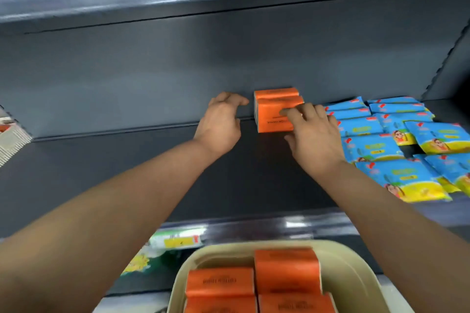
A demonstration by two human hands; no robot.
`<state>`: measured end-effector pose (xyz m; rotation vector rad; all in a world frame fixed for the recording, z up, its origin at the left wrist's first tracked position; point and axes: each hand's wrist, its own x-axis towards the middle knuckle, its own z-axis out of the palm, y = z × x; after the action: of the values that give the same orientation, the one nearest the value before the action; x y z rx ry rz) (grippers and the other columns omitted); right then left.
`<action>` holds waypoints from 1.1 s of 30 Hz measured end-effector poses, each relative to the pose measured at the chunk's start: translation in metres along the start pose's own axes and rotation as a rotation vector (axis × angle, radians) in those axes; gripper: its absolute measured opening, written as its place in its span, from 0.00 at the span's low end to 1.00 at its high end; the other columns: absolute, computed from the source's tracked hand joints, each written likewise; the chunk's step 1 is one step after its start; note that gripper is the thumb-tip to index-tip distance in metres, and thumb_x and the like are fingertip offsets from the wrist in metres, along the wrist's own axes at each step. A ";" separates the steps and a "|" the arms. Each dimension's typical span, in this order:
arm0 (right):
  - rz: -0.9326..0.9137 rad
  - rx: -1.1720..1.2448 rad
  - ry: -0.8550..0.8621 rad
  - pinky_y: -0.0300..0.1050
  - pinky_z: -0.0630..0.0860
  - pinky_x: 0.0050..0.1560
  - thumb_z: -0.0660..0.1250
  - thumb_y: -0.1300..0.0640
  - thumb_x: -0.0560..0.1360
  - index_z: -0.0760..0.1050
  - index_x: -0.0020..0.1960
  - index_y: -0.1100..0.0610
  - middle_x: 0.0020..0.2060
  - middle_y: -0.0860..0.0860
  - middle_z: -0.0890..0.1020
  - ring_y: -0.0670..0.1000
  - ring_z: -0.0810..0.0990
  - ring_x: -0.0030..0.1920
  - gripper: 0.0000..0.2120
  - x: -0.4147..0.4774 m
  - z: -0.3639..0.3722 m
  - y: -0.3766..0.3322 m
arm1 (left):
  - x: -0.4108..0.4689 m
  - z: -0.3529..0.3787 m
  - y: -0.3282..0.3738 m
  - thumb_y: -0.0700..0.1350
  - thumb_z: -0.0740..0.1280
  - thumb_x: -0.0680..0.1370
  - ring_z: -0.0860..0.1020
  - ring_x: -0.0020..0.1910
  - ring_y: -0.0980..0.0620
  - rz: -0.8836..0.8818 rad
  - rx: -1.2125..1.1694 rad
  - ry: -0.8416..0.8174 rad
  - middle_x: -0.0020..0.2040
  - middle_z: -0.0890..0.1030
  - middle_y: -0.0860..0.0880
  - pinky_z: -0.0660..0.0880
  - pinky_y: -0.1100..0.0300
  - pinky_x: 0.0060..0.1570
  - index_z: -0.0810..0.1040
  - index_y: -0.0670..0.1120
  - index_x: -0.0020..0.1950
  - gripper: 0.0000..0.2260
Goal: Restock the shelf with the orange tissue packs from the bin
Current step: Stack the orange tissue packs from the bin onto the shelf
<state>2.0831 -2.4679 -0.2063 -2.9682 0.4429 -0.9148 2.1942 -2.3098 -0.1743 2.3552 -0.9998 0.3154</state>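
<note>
Loosely open right hand [315, 134] on pack [273, 112]

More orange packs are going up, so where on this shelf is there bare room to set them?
Bare shelf runs left of the shelved orange packs as far as the white item at the far left, and in front of them down to the front lip. The right side is crowded with overlapping blue packs.

A shop aisle: a grey metal shelf [127, 173] with a glossy label rail [254, 225] at its front edge, identical blue packs [376, 147] in rows at 3 o'clock, and a bin [223, 251] of matching orange packs [221, 282] at 6 o'clock.
</note>
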 end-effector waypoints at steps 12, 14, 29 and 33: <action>-0.080 0.172 -0.366 0.48 0.71 0.52 0.70 0.57 0.73 0.79 0.53 0.49 0.50 0.48 0.80 0.53 0.76 0.54 0.10 -0.173 -0.075 -0.044 | -0.190 -0.031 0.032 0.38 0.68 0.75 0.72 0.63 0.50 0.026 -0.015 -0.263 0.62 0.76 0.49 0.69 0.57 0.63 0.76 0.47 0.63 0.16; -0.057 0.142 -0.520 0.46 0.70 0.57 0.66 0.53 0.76 0.77 0.57 0.47 0.54 0.46 0.77 0.50 0.74 0.58 0.11 -0.185 -0.077 -0.046 | -0.212 -0.032 0.033 0.39 0.67 0.76 0.72 0.62 0.51 -0.003 -0.024 -0.278 0.61 0.76 0.50 0.68 0.61 0.62 0.76 0.47 0.63 0.16; -0.008 0.042 -0.678 0.49 0.69 0.61 0.63 0.48 0.76 0.74 0.62 0.49 0.58 0.50 0.74 0.52 0.70 0.61 0.16 -0.213 -0.073 -0.058 | -0.258 -0.041 0.031 0.41 0.67 0.77 0.73 0.61 0.55 -0.120 0.020 -0.296 0.61 0.76 0.53 0.66 0.68 0.56 0.75 0.50 0.63 0.15; 0.014 0.076 -0.667 0.51 0.66 0.63 0.62 0.49 0.78 0.68 0.65 0.50 0.62 0.49 0.76 0.52 0.72 0.63 0.17 -0.220 -0.084 -0.058 | -0.266 -0.040 0.032 0.45 0.66 0.78 0.75 0.59 0.56 -0.106 0.097 -0.368 0.60 0.78 0.55 0.71 0.64 0.57 0.76 0.52 0.62 0.12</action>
<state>1.8783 -2.3470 -0.2524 -2.9441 0.3821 0.0872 1.9862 -2.1487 -0.2383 2.6019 -1.0362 -0.1181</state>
